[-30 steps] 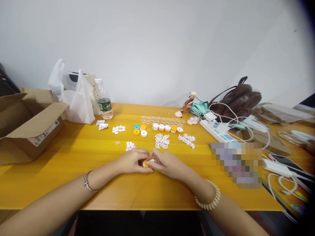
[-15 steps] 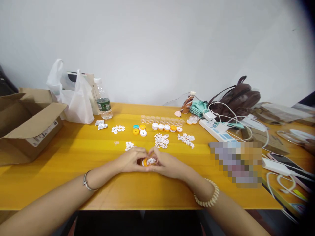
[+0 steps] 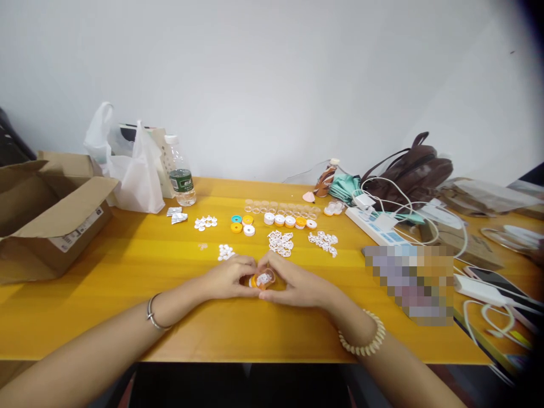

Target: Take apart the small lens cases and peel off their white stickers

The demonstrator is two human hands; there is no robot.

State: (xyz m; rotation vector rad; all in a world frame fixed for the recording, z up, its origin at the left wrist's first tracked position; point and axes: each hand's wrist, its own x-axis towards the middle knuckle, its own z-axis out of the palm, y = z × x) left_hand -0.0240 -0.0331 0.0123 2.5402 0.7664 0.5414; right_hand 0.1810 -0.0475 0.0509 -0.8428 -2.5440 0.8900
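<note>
Just in front of me, a small clear container with an orange part and white pieces inside [image 3: 264,279] lies on its side between my hands. My left hand [image 3: 227,277] is closed around its orange end. At the clear end, my right hand [image 3: 295,280] curls around the container with finger and thumb against it. Small white round pieces [image 3: 225,253] lie beyond my left hand. Two heaps of white openwork pieces, one nearer [image 3: 280,243] and one farther right [image 3: 323,242], sit past my right hand.
Behind are coloured caps [image 3: 242,224], a row of white and orange lids [image 3: 289,221], clear cups [image 3: 280,209] and white stemmed pieces [image 3: 206,222]. A cardboard box [image 3: 63,221] and water bottle [image 3: 182,175] stand left. A power strip [image 3: 378,229] with tangled cables lies right.
The clear end of the container shows more openly now, as my right thumb and fingers have spread slightly apart. The whole view has shifted a little.
</note>
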